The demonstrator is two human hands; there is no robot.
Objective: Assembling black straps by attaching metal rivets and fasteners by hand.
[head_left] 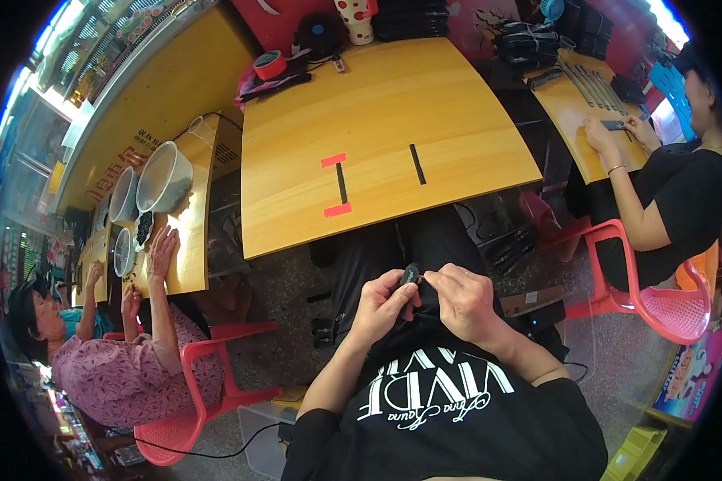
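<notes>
My left hand (383,308) is closed round a small dark, rounded thing (411,274) over my lap, just off the table's near edge. What kind of thing it is I cannot make out. Close beside it, my right hand (460,298) is pinched, its fingertips almost at the dark thing; whatever they hold is too small to tell. Beyond both hands stands a yellow wooden table (313,120). A thin black strip (342,183) lies on it between two pieces of red tape (337,209), and a second black strip (418,164) lies apart to the right.
A red tape roll (270,64) and a polka-dot cup (356,20) stand at the table's far side. On the left, a person works at a side table with clear plastic tubs (164,178). To the right, another person sits on a pink chair (618,264), handling a dark flat piece.
</notes>
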